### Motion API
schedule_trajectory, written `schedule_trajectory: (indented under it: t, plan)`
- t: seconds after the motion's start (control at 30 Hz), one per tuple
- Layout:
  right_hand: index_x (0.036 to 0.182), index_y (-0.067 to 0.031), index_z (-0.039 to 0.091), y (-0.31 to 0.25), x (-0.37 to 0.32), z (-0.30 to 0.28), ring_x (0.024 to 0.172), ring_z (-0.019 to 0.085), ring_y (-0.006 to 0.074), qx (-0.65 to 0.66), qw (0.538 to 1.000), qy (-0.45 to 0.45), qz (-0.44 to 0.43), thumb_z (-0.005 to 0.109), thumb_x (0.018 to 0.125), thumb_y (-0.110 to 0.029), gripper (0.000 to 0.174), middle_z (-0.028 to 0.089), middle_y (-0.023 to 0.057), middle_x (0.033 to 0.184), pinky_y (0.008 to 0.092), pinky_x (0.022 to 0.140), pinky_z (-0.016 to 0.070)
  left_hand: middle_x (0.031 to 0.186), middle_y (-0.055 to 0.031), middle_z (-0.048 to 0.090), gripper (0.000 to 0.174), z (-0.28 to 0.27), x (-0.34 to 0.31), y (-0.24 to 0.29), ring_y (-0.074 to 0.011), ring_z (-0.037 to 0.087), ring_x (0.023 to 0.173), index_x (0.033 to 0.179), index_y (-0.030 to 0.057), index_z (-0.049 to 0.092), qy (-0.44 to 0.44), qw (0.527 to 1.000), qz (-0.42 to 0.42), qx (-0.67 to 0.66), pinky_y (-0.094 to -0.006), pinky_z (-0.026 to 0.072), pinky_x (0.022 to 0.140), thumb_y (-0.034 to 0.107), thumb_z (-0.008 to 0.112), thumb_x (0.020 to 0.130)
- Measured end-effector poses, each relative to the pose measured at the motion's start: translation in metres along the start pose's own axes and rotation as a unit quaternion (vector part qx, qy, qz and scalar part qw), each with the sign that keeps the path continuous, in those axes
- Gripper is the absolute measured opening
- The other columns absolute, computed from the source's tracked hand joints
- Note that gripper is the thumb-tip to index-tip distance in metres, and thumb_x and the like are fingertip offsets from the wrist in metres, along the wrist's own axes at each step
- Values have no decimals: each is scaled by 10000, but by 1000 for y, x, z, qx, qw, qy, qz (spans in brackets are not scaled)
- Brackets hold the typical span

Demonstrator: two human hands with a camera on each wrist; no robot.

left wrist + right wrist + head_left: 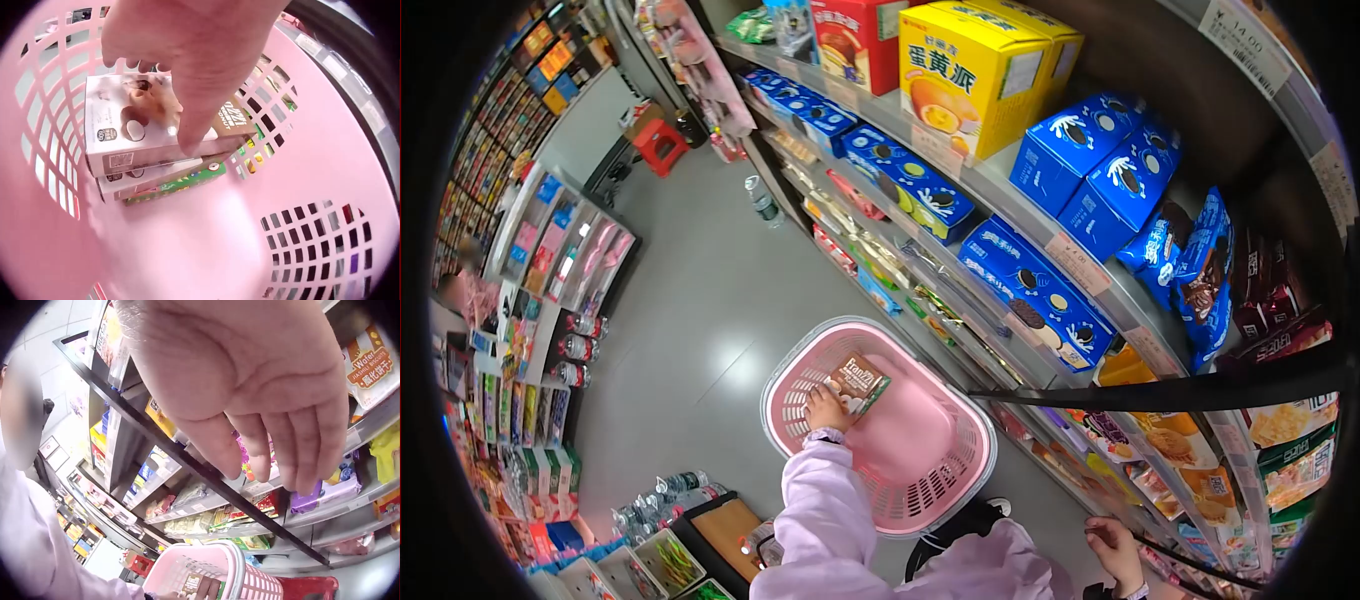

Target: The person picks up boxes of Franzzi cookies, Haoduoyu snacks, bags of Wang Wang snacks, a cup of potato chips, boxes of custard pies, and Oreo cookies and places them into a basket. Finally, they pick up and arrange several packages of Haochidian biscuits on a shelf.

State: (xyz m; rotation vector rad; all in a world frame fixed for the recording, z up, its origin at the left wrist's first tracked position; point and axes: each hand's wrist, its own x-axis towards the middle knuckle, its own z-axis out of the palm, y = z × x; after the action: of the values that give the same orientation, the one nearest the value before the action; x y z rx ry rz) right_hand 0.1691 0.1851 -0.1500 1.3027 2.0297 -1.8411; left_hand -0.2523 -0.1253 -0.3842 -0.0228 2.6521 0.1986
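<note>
A shopper in a pale purple sleeve reaches down into a pink basket, low beside a stocked store shelf. The left hand grips a brown-and-white Franzzi box, fingers at its far edge and thumb laid across the near side. The box lies inside the basket, toward one end, close to the slotted wall. In the left wrist view it tops a small stack, with a second white box directly beneath and a green box lowest. Much of the two lower boxes is hidden by the top one.

The right hand hangs apart from the basket, near the lower shelves, its fingers loosely extended and holding nothing. In its wrist view a wafer packet sits on a shelf just beside it.

Above the basket, the racks carry blue cookie boxes, a yellow box of pies and blue packets. Across the grey floor, a clear bottle stands near the shelving, and a red stool is farther back.
</note>
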Motion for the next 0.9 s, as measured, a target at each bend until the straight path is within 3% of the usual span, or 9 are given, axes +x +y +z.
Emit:
schedule_trajectory:
  t: [0.17,0.2,0.33,0.43,0.5,0.67,0.7,0.77,0.9]
  plan:
    - [1075,13,533,-19,-3,8,920,575,137,-9,1000,1,21,571,817,28,261,585,50,1014,252,780,465,1243,-156,414,986,-7,8,12,-306,401,1178,1316,-13,280,-14,999,13,26,-415,336,981,352,789,554]
    - [1077,13,532,-20,-1,9,922,575,139,-18,1000,-1,22,571,819,25,262,585,51,1016,252,781,465,1167,-147,442,952,-4,10,11,-302,437,1122,1298,-11,298,6,999,20,30,-403,362,950,325,784,552]
    - [1083,13,529,-18,7,15,926,577,142,-18,1000,-5,23,574,824,17,263,584,56,1026,255,787,468,1125,-178,453,843,-2,10,12,-340,452,1089,1186,-23,367,28,998,36,32,-408,389,926,349,777,550]
    - [1089,12,529,-23,8,21,927,575,139,-17,1000,-16,21,578,827,8,267,584,60,1036,255,791,470,1093,-190,473,823,-10,0,17,-351,475,1055,1143,-28,385,12,999,33,-33,-413,409,906,370,778,539]
    - [1094,10,530,-25,7,22,924,576,135,-27,999,-23,17,581,830,0,270,588,61,1032,255,788,471,1077,-221,488,811,9,7,6,-383,483,1034,1107,-64,396,-2,995,85,-56,-417,427,886,361,766,524]
    - [1103,-3,542,-36,7,26,893,585,126,-99,994,-48,10,595,828,-23,281,608,57,971,256,768,476,946,-231,522,793,-19,-41,19,-334,471,945,1117,-115,396,-47,946,150,-282,-397,443,804,260,775,530]
    - [1102,-6,546,-43,8,29,884,589,128,-111,992,-58,4,602,823,-27,285,613,57,958,257,766,476,898,-210,533,830,-27,-62,26,-311,454,910,1146,-138,373,42,929,194,-313,-390,431,797,241,782,531]
    - [1099,-13,555,-61,12,39,867,598,134,-135,988,-79,-10,616,813,-36,293,622,58,932,259,762,477,963,-199,503,817,-66,-103,46,-318,502,959,1170,-128,378,85,914,231,-322,-390,432,832,184,765,522]
    - [1138,-43,531,-92,29,62,924,608,173,-159,972,-122,-120,668,786,-154,394,613,92,1041,274,701,495,1122,-218,419,870,-117,-170,74,-339,430,1062,1216,-67,329,129,868,338,-342,-401,368,916,202,782,524]
